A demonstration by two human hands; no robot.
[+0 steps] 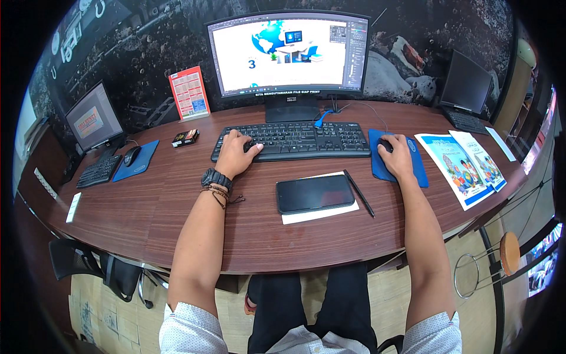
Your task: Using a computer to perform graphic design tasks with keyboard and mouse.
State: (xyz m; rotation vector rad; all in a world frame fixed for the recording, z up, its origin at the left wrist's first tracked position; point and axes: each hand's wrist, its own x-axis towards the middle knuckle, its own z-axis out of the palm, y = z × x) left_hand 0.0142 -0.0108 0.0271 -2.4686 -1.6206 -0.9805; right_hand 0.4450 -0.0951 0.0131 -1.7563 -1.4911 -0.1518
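Note:
My left hand (236,153) rests on the left end of a black keyboard (295,140), its fingers apart over the keys and gripping nothing. A black watch and dark bracelets circle that wrist. My right hand (396,154) is curled over a dark computer mouse (386,144), mostly hidden under the fingers, on a blue mouse pad (417,168). Behind the keyboard stands a curved monitor (289,56), lit with an image-editing window showing a globe and a desk. Between my forearms lies a black smartphone (315,193) on white paper (295,218), with a black pen (359,194) along its right side.
Printed booklets (457,168) lie right of the mouse pad. A small black box (186,138) and a red-framed calendar card (190,94) are left of the keyboard. Further monitors (94,115) stand at both ends of the brown desk (159,200). A round stool (509,253) stands at lower right.

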